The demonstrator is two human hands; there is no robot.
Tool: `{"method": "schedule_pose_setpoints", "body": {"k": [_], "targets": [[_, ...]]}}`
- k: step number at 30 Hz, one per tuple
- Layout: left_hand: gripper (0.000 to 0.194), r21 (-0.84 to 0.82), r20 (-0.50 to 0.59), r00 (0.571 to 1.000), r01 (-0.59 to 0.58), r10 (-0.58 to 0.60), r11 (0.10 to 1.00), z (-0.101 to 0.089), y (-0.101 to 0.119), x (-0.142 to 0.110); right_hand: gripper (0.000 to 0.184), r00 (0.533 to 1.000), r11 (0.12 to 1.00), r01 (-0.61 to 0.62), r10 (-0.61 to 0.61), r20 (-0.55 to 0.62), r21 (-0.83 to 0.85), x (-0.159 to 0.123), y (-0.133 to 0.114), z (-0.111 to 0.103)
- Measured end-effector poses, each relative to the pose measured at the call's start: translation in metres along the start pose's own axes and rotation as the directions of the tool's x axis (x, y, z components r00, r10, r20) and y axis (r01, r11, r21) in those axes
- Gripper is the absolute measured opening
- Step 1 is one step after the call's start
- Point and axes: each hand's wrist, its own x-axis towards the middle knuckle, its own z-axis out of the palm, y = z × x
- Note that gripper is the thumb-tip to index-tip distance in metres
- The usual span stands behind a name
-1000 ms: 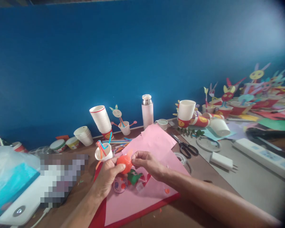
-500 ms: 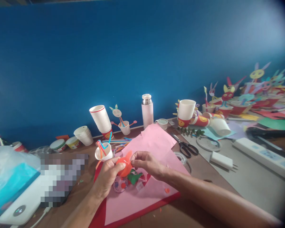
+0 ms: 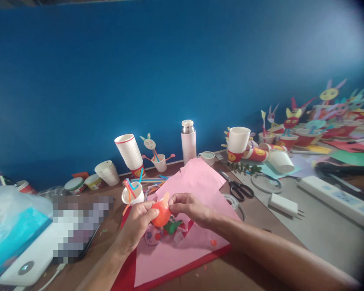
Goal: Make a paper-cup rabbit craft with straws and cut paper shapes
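Note:
My left hand (image 3: 135, 226) pinches a round orange paper cutout (image 3: 161, 217) between thumb and fingers. A lighter orange ear-shaped strip (image 3: 166, 198) sticks up from its top edge. Closed in a pinch, the fingertips of my right hand (image 3: 188, 208) meet the cutout's right edge; any small piece between them is hidden. Below lies pink paper (image 3: 185, 264) over a red sheet. On it rest a round pink cutout with drawn eyes (image 3: 153, 236), green paper scraps (image 3: 172, 227) and a small orange scrap (image 3: 213, 243).
A paper cup of bent straws (image 3: 132, 194) stands left of the pink paper, with stacked cups (image 3: 129, 151) behind. A pink thermos (image 3: 188, 145) stands by the blue wall. Black-handled scissors (image 3: 239, 188), a charger (image 3: 285, 205) and a power strip (image 3: 336, 200) lie to the right.
The orange cutout has turned slightly and shifted a little to the right in my hands. Both hands keep their pinch at its edges.

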Motion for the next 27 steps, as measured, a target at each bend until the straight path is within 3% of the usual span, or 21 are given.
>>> {"method": "schedule_pose_setpoints", "body": {"k": [6,21,27], "targets": [[0.018,0.082,-0.021,1.000,0.009,-0.007,0.997,0.0009,0.0023,0.0001,0.009,0.999,1.000,0.004,-0.004,0.040,-0.001,0.0011,0.0025,-0.0021],[0.016,0.093,-0.074,0.997,0.007,0.000,0.996,-0.0009,-0.0070,0.0004,0.010,0.999,0.999,-0.011,0.012,0.033,-0.039,-0.0007,0.0023,0.0007],[0.021,0.215,-0.097,0.994,-0.036,0.058,0.976,0.0009,-0.0030,0.0004,0.011,0.999,0.999,0.026,-0.025,0.031,-0.027,0.0002,0.0024,0.0005]]}}
